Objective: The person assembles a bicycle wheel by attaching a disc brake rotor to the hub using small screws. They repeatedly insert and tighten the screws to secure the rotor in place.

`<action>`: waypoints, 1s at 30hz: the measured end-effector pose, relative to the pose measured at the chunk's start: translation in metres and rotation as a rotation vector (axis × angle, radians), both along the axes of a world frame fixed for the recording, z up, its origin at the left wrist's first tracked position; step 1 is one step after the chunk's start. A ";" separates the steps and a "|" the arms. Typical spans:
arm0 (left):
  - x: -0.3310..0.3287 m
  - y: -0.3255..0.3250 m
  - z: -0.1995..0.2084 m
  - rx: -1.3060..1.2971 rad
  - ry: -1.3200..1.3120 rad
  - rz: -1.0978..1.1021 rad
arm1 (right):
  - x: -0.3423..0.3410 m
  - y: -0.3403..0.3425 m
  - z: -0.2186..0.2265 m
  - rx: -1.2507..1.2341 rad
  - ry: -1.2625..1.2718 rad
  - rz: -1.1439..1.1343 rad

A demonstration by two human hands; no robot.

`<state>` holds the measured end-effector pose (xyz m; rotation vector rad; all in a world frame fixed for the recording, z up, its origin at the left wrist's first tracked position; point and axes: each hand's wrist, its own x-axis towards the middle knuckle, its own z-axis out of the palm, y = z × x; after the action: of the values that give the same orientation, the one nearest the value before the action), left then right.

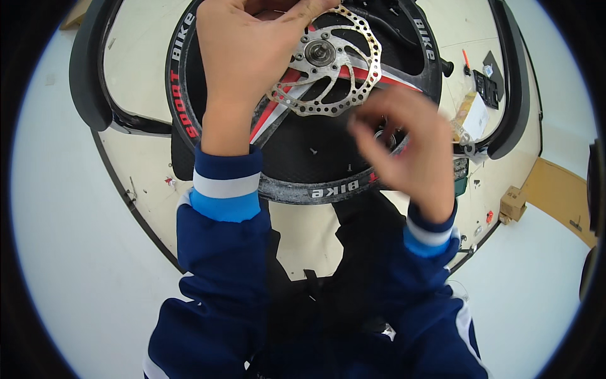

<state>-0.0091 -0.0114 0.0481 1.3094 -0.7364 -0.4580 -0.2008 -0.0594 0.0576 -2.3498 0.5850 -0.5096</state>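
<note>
A bicycle wheel (344,189) with a black rim and red-and-white spokes lies flat in front of me. A perforated silver brake disc (360,95) sits over its hub (320,53). At the disc's upper left is my left hand (249,57), its thumb and fingers drawn together at the top edge of the picture; what they pinch is not clear. My right hand (410,142) is blurred by motion at the disc's lower right, thumb and forefinger apart, with nothing seen between them. Between the spokes, small screws (314,151) lie on a black surface (297,161).
Curved black armrests (91,69) flank the wheel. To the right are an open black tool case (486,88), an orange-handled tool (466,60) and a box with white paper (472,117). A cardboard box (512,203) stands farther right, by a brown door (562,196).
</note>
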 end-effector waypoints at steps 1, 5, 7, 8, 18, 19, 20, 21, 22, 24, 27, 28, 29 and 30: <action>0.001 -0.001 -0.001 0.000 -0.025 0.016 | -0.013 0.010 -0.003 0.001 0.060 0.079; 0.009 0.007 0.003 -0.020 -0.078 0.016 | -0.033 0.028 -0.024 0.002 0.455 0.080; 0.010 0.010 -0.002 0.003 -0.073 0.035 | -0.037 0.029 -0.031 -0.021 0.550 0.027; 0.011 0.012 -0.004 0.017 -0.055 0.035 | -0.037 0.030 -0.033 -0.036 0.517 -0.004; 0.025 0.018 -0.009 0.017 -0.096 0.087 | -0.015 0.042 -0.043 0.083 0.429 -0.094; 0.023 0.017 -0.008 0.032 -0.082 0.083 | -0.014 0.042 -0.044 0.148 0.374 -0.123; 0.022 0.015 -0.006 0.047 -0.069 0.079 | -0.011 0.043 -0.045 0.213 0.319 -0.151; 0.021 0.015 -0.004 0.062 -0.056 0.075 | -0.008 0.044 -0.046 0.245 0.276 -0.142; 0.021 0.016 -0.004 0.057 -0.074 0.071 | -0.004 0.045 -0.049 0.279 0.231 -0.130; 0.022 0.018 -0.005 0.047 -0.112 0.062 | 0.002 0.049 -0.050 0.285 0.210 -0.110; 0.023 0.018 -0.009 0.027 -0.081 0.086 | 0.011 0.053 -0.053 0.180 0.237 -0.073; 0.024 0.017 -0.008 0.041 -0.057 0.087 | 0.011 0.055 -0.057 0.124 0.219 -0.061; 0.024 0.017 -0.007 0.054 -0.033 0.087 | 0.011 0.056 -0.060 0.068 0.201 -0.050; 0.025 0.017 -0.007 0.068 -0.010 0.087 | 0.012 0.056 -0.061 0.018 0.199 -0.030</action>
<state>0.0157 0.0058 0.0415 1.4026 -0.6741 -0.4099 -0.1891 -0.0037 -0.0029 -2.3938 0.7140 -0.2837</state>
